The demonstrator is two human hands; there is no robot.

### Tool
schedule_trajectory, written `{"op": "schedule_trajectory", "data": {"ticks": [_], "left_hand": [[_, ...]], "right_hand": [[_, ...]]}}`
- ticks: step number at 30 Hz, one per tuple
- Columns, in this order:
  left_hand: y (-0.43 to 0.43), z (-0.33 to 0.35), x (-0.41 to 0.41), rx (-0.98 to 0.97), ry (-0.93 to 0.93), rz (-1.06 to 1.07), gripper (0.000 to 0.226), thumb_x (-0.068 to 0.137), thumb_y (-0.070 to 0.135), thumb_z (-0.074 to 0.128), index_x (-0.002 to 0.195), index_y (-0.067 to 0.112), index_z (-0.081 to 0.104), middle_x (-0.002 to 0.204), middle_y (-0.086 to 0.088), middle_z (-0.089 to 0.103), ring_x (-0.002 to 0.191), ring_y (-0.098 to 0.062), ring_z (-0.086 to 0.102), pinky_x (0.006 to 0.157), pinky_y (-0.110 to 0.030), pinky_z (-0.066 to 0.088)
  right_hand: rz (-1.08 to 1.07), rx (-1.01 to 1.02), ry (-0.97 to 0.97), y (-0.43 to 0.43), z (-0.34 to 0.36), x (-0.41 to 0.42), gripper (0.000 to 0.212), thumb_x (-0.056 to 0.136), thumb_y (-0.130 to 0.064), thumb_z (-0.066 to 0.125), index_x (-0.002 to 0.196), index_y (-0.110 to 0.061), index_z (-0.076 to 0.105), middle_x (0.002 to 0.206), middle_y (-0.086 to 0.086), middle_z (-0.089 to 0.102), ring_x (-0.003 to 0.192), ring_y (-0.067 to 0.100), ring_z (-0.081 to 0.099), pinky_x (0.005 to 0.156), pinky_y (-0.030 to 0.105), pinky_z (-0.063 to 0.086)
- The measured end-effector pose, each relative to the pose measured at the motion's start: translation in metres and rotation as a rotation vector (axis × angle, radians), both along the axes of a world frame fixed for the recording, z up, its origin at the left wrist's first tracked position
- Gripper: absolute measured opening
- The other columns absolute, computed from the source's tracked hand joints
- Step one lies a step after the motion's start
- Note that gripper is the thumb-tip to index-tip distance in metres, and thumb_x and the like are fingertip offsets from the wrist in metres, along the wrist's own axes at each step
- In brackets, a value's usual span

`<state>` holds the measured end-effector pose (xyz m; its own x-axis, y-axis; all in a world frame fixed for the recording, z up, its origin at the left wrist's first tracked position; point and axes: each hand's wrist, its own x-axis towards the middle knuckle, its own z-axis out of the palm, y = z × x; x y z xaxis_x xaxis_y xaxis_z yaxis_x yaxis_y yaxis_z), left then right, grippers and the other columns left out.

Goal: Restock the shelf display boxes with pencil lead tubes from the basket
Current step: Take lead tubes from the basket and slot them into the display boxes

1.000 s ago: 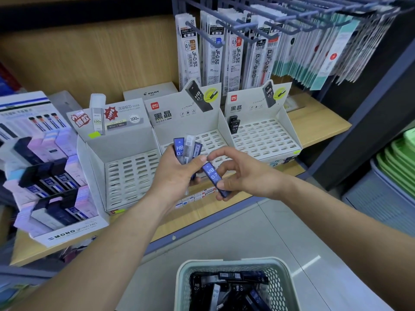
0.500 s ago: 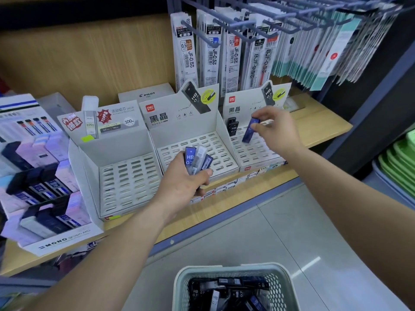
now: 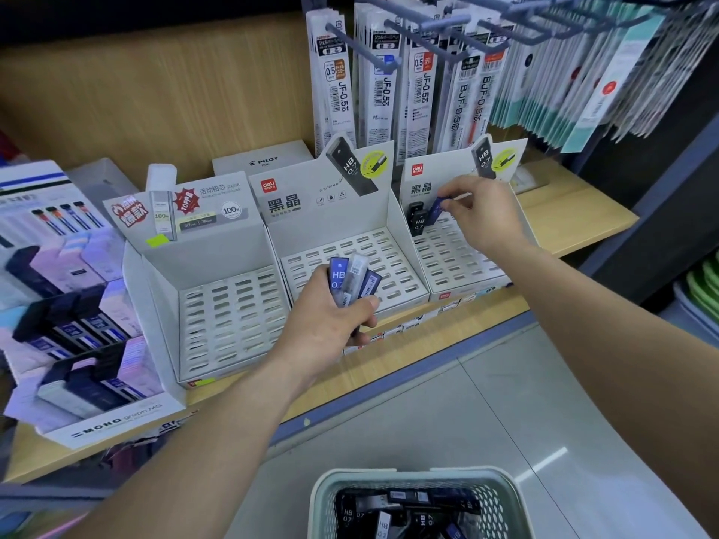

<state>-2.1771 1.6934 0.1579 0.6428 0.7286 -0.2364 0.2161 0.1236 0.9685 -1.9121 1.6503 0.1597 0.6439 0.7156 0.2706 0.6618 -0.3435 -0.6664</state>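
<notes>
on the wooden shelf (image 3: 576, 223), three white display boxes are sitting side by side, each with a slotted tray sloping toward the front. the right hand (image 3: 482, 215) is reaching into the right display box (image 3: 439, 169), with its thumb and fingertips pinching a blue lead tube (image 3: 436, 210) by its upper end. the tube is tilting over the back of the tray, just beside two black tubes (image 3: 418, 221) that are standing in the back left corner of that box. whether its lower end is touching a slot cannot be told.

the left hand (image 3: 327, 324) is gripping a fan of three lead tubes (image 3: 352, 278), a blue one marked hb 0.7, a clear one and another blue one, their tops pointing up. it is hovering in front of the middle display box (image 3: 311, 212), over its front edge. the left display box (image 3: 218, 243) is standing next to it.

at the bottom edge, a pale green basket (image 3: 323, 496) is holding a loose heap of dark and blue tubes (image 3: 408, 515). refill packs (image 3: 389, 79) are hanging on hooks above the boxes, and a mono box (image 3: 116, 425) of pastel cases is sitting at the far left.
</notes>
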Motion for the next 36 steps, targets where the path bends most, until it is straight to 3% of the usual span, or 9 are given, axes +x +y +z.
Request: {"op": "schedule_trajectory", "data": {"ticks": [3, 5, 9, 16, 19, 21, 24, 30, 36], "left_hand": [[0.0, 0.001, -0.001, -0.007, -0.006, -0.002, 0.028, 0.091, 0.01, 0.071, 0.11, 0.02, 0.054, 0.096, -0.006, 0.066, 0.073, -0.014, 0.067, 0.064, -0.032, 0.059], [0.001, 0.001, -0.001, -0.005, -0.004, -0.003, 0.027, 0.091, 0.01, 0.071, 0.11, 0.02, 0.054, 0.096, -0.007, 0.067, 0.073, -0.014, 0.068, 0.063, -0.031, 0.058], [0.002, 0.001, -0.002, -0.011, 0.001, -0.003, 0.028, 0.091, 0.011, 0.072, 0.111, 0.02, 0.055, 0.096, -0.007, 0.068, 0.072, -0.014, 0.069, 0.062, -0.031, 0.057], [0.002, 0.002, -0.003, -0.019, 0.001, 0.007, 0.027, 0.091, 0.011, 0.072, 0.111, 0.018, 0.055, 0.098, -0.009, 0.069, 0.075, -0.016, 0.071, 0.062, -0.03, 0.058], [0.0, 0.004, -0.003, -0.029, 0.0, 0.004, 0.027, 0.091, 0.012, 0.072, 0.112, 0.018, 0.055, 0.1, -0.01, 0.07, 0.076, -0.016, 0.073, 0.061, -0.029, 0.058], [-0.001, 0.006, -0.002, -0.037, -0.01, -0.009, 0.027, 0.091, 0.01, 0.071, 0.113, 0.016, 0.056, 0.1, -0.011, 0.07, 0.074, -0.016, 0.072, 0.06, -0.028, 0.057], [-0.006, 0.009, 0.0, -0.049, -0.04, -0.041, 0.03, 0.091, 0.007, 0.071, 0.116, 0.013, 0.055, 0.1, -0.013, 0.071, 0.071, -0.015, 0.07, 0.062, -0.031, 0.06], [-0.015, 0.011, 0.0, -0.049, -0.069, -0.097, 0.034, 0.091, 0.006, 0.071, 0.12, 0.014, 0.055, 0.09, -0.005, 0.07, 0.072, -0.014, 0.069, 0.065, -0.032, 0.059], [-0.013, 0.012, 0.001, -0.079, -0.075, -0.067, 0.032, 0.091, 0.009, 0.071, 0.119, 0.011, 0.056, 0.097, -0.01, 0.072, 0.073, -0.015, 0.07, 0.059, -0.028, 0.057]], "right_hand": [[0.016, 0.0, -0.072, 0.003, -0.002, -0.004, 0.016, 0.095, -0.007, 0.063, 0.104, -0.016, 0.072, 0.097, -0.003, 0.067, 0.076, 0.012, 0.063, 0.077, 0.016, 0.048], [0.005, 0.017, -0.074, 0.006, -0.006, -0.003, 0.014, 0.095, -0.007, 0.063, 0.102, -0.016, 0.07, 0.095, -0.002, 0.068, 0.075, 0.012, 0.063, 0.077, 0.024, 0.049], [0.004, 0.018, -0.105, 0.009, -0.012, -0.001, 0.015, 0.096, -0.008, 0.061, 0.102, -0.016, 0.072, 0.093, -0.001, 0.068, 0.075, 0.014, 0.061, 0.077, 0.025, 0.049], [0.011, -0.009, -0.127, -0.002, -0.012, -0.009, 0.026, 0.095, -0.015, 0.064, 0.12, -0.019, 0.07, 0.116, 0.005, 0.061, 0.086, 0.016, 0.065, 0.083, 0.021, 0.048], [0.004, 0.055, 0.006, -0.023, 0.005, -0.036, 0.019, 0.095, -0.019, 0.065, 0.112, -0.023, 0.071, 0.102, -0.005, 0.067, 0.077, 0.004, 0.063, 0.069, 0.008, 0.045], [0.129, 0.075, 0.259, -0.038, 0.015, -0.066, 0.01, 0.095, -0.017, 0.066, 0.102, -0.019, 0.073, 0.087, -0.002, 0.072, 0.074, 0.011, 0.067, 0.069, 0.018, 0.054], [0.293, 0.086, 0.57, -0.052, 0.024, -0.103, 0.009, 0.094, -0.014, 0.066, 0.101, -0.01, 0.072, 0.089, 0.014, 0.072, 0.072, 0.019, 0.069, 0.067, 0.031, 0.059], [0.356, 0.042, 0.637, -0.06, 0.024, -0.113, 0.02, 0.084, -0.007, 0.078, 0.099, -0.007, 0.066, 0.087, 0.01, 0.068, 0.073, 0.02, 0.067, 0.069, 0.033, 0.06], [0.389, 0.081, 0.675, -0.064, 0.021, -0.108, 0.019, 0.096, -0.001, 0.061, 0.111, -0.01, 0.067, 0.095, 0.015, 0.06, 0.075, 0.017, 0.066, 0.071, 0.03, 0.059]]}}
